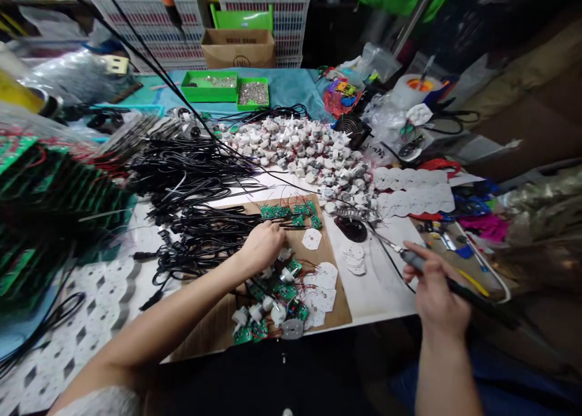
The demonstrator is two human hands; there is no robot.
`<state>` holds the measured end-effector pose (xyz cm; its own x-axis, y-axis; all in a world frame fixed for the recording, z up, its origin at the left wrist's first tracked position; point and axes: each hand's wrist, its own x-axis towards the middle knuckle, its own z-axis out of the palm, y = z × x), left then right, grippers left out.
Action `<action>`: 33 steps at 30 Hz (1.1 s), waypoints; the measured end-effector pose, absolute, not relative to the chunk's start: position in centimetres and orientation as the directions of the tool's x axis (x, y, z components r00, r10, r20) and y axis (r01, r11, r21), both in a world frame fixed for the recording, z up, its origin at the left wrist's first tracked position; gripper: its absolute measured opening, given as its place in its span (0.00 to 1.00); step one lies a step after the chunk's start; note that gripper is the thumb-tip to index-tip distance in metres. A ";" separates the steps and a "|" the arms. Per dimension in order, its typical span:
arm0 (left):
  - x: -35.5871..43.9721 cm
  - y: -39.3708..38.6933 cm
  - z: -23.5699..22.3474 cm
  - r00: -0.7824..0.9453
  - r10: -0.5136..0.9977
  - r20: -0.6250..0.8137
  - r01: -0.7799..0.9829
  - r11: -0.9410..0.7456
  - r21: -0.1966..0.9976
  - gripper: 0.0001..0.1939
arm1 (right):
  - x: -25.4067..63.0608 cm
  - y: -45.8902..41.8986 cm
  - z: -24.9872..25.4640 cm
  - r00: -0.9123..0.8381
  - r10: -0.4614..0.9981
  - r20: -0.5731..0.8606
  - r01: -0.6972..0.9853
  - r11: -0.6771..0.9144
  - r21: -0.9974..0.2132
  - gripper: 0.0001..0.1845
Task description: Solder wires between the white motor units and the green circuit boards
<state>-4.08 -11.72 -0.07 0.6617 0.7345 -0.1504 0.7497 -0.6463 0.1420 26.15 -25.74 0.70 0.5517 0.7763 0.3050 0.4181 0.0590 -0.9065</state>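
My right hand [439,291] grips a soldering iron [413,259] at the right, its tip pointing left toward the coiled spring holder [348,212]. My left hand [264,244] is closed over the cardboard sheet [337,304], beside bundled black cables [209,237]; whatever its fingers hold is hidden. Just beyond it lie small green circuit boards [277,211] with thin wires. A single white scalloped plate [311,239] rests to its right. Nearer me sit wired boards with white knob-like parts [256,312] and white plates [324,276].
A heap of white knob-like parts [300,149] covers the table's middle. Green trays [253,93] of small metal pieces stand at the back. Stacked green boards [59,191] rise at the left. Sheets of white plates [413,191] and loose tools [448,240] lie at the right.
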 end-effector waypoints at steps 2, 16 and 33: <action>-3.3 -11.7 -1.0 0.625 0.770 -0.130 0.780 -0.610 0.137 0.10 | 25.1 -27.0 0.1 0.527 0.804 0.277 0.436 0.025 -0.900 0.23; -3.9 -12.6 -2.5 0.513 0.858 0.029 0.805 -0.492 0.331 0.18 | 20.3 -26.3 -3.6 0.391 0.874 0.289 0.500 0.061 -0.864 0.17; -1.5 -10.6 -3.0 0.537 0.833 -0.136 0.705 -0.354 0.615 0.14 | 18.0 -24.9 -2.9 0.334 0.847 0.414 0.523 0.199 -0.829 0.15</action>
